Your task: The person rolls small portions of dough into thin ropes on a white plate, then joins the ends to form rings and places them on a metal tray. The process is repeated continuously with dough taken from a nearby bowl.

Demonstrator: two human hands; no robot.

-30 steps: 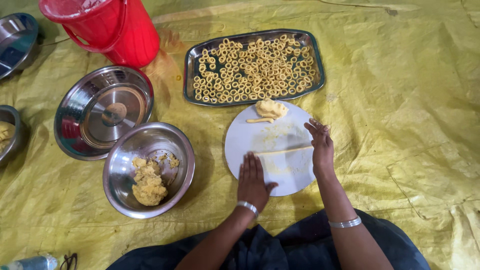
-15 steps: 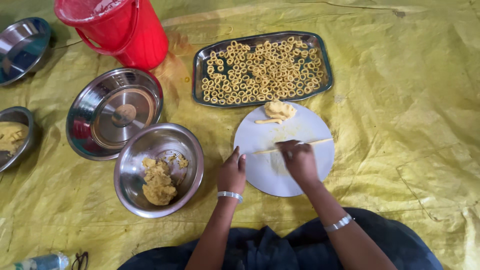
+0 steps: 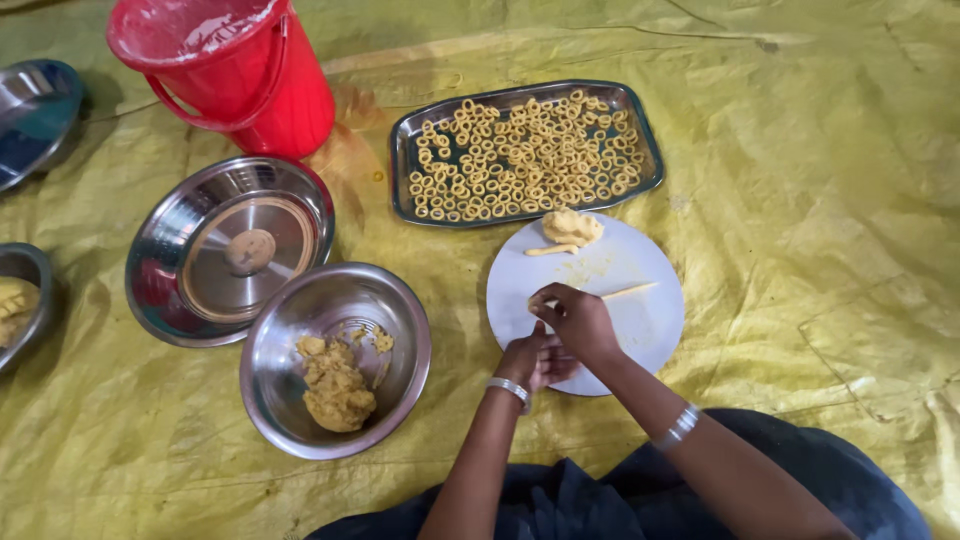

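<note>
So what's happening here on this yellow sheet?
A person sits on a yellow sheet, working dough on a round white board. The right hand pinches one end of a thin dough strip lying on the board, and the left hand is tucked close beneath it. A small dough lump waits at the board's far edge. Behind it, a steel tray is full of little dough rings. A steel bowl to the left holds more dough, near a red bucket.

A yellow tarpaulin (image 3: 820, 200) covers the floor before me. Directly on it: red bucket (image 3: 235, 70) far left, tray of dough rings (image 3: 525, 150) far centre, white round board (image 3: 620, 300) near, steel bowl (image 3: 335, 360) beside it, steel lid (image 3: 230, 250) left.
</note>
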